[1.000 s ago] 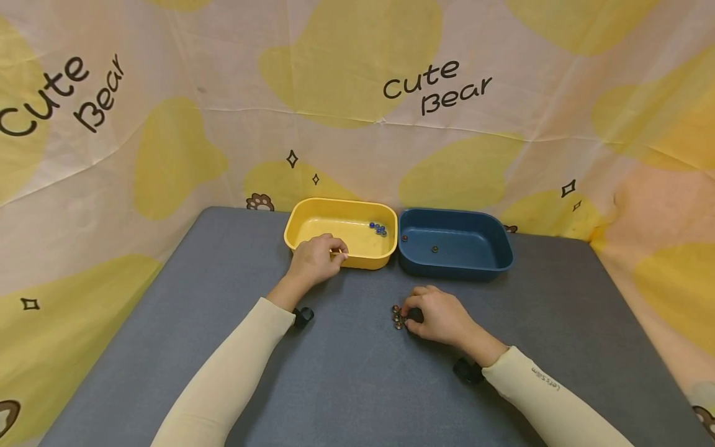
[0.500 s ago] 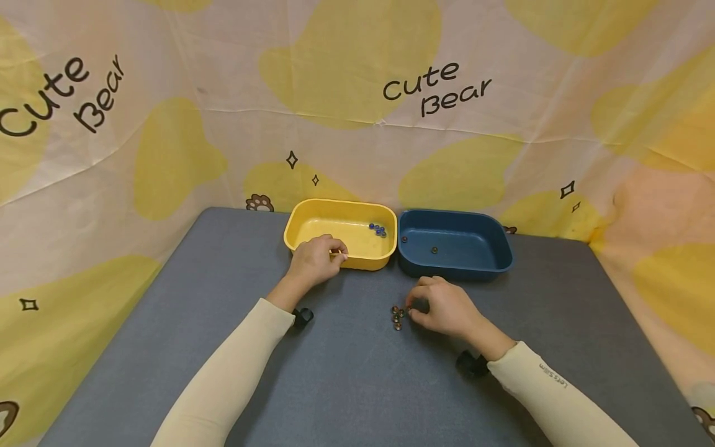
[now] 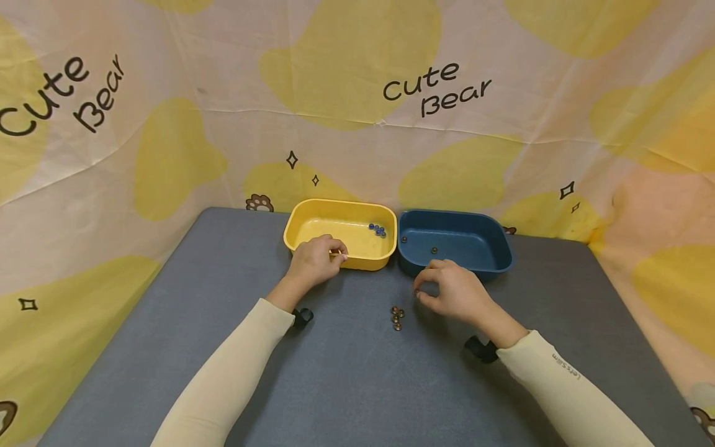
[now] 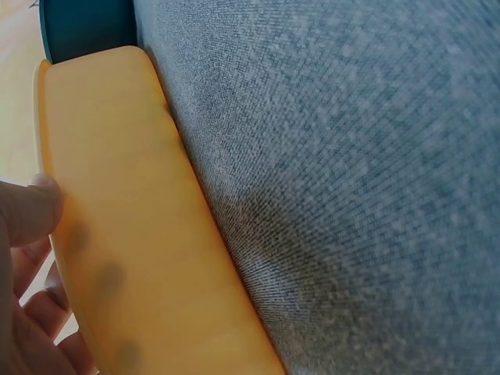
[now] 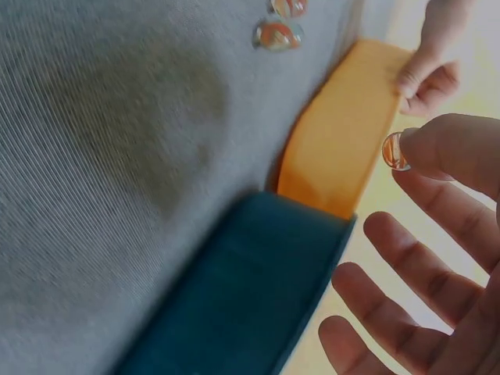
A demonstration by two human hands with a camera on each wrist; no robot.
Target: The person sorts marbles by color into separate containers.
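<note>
My left hand (image 3: 314, 262) holds the near rim of a yellow plastic bin (image 3: 357, 264), thumb on the outer wall and fingers over the inside. Between thumb and index fingertip, my right hand (image 3: 457, 290) pinches a clear glass marble with orange swirls (image 5: 394, 151); its other fingers are spread apart in the right wrist view. This hand is above the table, just in front of a dark blue bin (image 3: 475, 245). Several similar brownish-orange marbles (image 3: 396, 320) lie in a small cluster on the table, left of the right hand.
Several blue marbles (image 3: 378, 231) sit at the right end inside the yellow bin. Inside the blue bin are two brownish marbles (image 3: 434, 250). The bins stand side by side on the grey table (image 3: 346, 372), before a patterned cloth backdrop (image 3: 346, 81).
My right hand has lifted a marble from the cluster and moved back and to the right, toward the blue bin. The left hand has stayed on the yellow bin's rim.
</note>
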